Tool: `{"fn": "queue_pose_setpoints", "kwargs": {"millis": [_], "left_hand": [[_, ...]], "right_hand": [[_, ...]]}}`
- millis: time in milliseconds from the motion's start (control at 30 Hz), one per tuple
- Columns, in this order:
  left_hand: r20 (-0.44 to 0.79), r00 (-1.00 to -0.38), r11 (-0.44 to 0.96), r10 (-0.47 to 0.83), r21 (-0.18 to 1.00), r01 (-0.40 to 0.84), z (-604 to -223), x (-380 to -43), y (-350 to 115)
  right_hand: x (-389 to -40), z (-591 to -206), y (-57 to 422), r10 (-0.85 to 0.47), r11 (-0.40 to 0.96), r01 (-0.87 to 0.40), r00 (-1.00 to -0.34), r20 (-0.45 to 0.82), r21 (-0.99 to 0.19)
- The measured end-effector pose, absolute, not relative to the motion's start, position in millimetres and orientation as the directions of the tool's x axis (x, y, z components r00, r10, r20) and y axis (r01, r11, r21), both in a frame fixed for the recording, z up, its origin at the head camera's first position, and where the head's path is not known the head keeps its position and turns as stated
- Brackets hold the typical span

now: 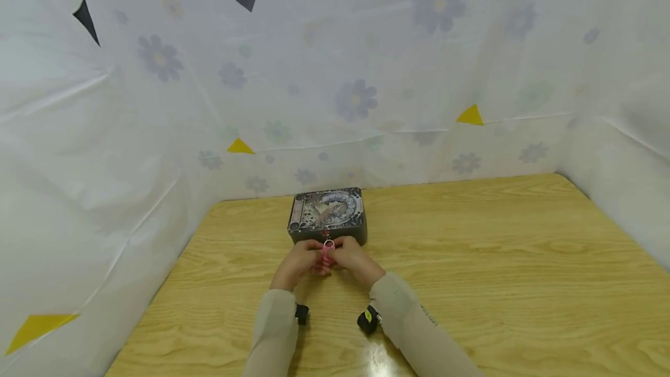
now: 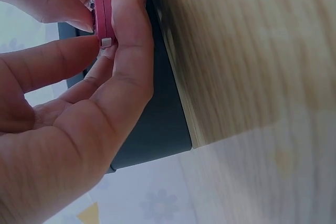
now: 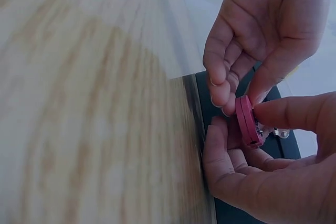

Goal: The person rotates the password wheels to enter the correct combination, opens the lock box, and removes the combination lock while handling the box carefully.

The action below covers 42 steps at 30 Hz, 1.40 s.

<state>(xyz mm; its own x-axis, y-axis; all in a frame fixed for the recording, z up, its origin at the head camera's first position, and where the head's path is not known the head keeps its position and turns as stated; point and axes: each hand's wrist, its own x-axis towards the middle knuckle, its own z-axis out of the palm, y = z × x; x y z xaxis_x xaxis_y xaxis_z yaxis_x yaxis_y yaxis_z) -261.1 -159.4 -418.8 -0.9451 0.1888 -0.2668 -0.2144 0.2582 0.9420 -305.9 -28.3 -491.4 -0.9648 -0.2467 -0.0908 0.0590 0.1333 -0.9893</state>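
Pinching a pink lock (image 1: pixel 328 251) between fingers and thumbs: left hand (image 1: pixel 299 260) about 8–9 o'clock of it, right hand (image 1: pixel 355 256) about 3 o'clock. Both are grasping it, neither clearly nearer. Lock is at the 6 o'clock side of the dark box (image 1: pixel 330 209), which sits on the counter (image 1: pixel 497 249). Key relation: lock's long axis runs roughly 12 to 6, metal loop (image 1: pixel 328 243) at the 12 end, facing the box; box's long side runs 9 to 3. Whether the loop is hooked to the box, can't tell. Head view gets the loop and the box's printed lid. Left wrist adds the lock's side seam and a small silver square (image 2: pixel 106 42); right wrist adds a metal clasp (image 3: pixel 283 133) just beside the lock.
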Motion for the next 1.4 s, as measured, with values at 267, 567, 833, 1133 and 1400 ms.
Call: {"fn": "queue_pose_setpoints", "kwargs": {"millis": [267, 567, 833, 1133, 1400], "left_hand": [[-0.274, -0.945, 0.257, 0.179, 0.940, -0.224, -423.0, -262.3, -161.3], [-0.263, -0.948, 0.271, 0.180, 0.940, -0.209, -421.6, -263.1, -160.2], [-0.259, -0.948, 0.273, 0.185, 0.940, -0.204, -420.3, -263.9, -160.5], [-0.252, -0.948, 0.283, 0.192, 0.939, -0.193, -417.9, -261.3, -162.7], [-0.248, -0.954, 0.303, 0.169, 0.934, -0.189, -418.1, -262.7, -161.0]], "right_hand": [[-268.5, -443.7, -26.7, -0.222, 0.139, 0.114, -0.965, -0.143, -0.984], [-269.1, -444.1, -27.4, -0.199, 0.116, 0.136, -0.967, -0.158, -0.984], [-269.7, -444.2, -28.1, -0.190, 0.139, 0.109, -0.973, -0.134, -0.984], [-270.4, -446.1, -29.4, -0.202, 0.131, 0.116, -0.969, -0.141, -0.985], [-270.0, -443.6, -30.0, -0.193, 0.126, 0.120, -0.971, -0.143, -0.985]]}}
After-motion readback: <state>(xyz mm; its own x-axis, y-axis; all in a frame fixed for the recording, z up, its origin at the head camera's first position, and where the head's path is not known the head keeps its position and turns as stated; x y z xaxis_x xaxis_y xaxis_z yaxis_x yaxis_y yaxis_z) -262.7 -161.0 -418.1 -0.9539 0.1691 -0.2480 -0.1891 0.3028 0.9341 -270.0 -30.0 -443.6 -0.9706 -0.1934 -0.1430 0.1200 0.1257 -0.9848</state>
